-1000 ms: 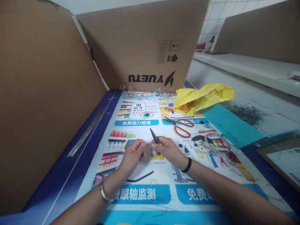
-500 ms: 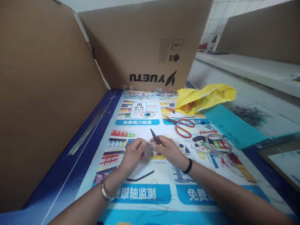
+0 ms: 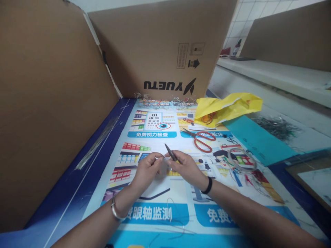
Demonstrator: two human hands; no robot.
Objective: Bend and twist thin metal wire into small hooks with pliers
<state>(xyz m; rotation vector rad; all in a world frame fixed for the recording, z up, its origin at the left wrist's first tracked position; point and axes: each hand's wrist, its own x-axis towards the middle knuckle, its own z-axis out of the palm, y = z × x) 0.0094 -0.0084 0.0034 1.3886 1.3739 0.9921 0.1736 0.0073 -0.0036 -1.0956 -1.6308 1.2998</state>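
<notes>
Cardboard walls are set up on the left and at the back of a table, and the tabletop is covered by a bright printed poster with cartoon shelves, an eye chart and large white characters.

Near the middle of the poster the two hands are brought together, fingertips almost touching. The left hand is closed in a pinch, thumb against forefinger, on a small piece – pale and too blurred to be made out further. The right hand is closed around a dark pointed tool, whose tip sticks up and away past the fingers; its near end is hidden in the grip. The small piece is held just above the poster, between the two hands, right beside the tool. A metal bangle is worn on the left wrist, a black band on the right.

Red-handled scissors are laid flat beyond the right hand, well apart from it. Behind them a crumpled yellow bag is seen, partly resting on a teal sheet. A ring of wire lies to the right of the hands – near the sheet's edge. Tangled wire scraps are heaped along the foot of the back wall, and a loose bent wire lies on the poster between the forearms.
</notes>
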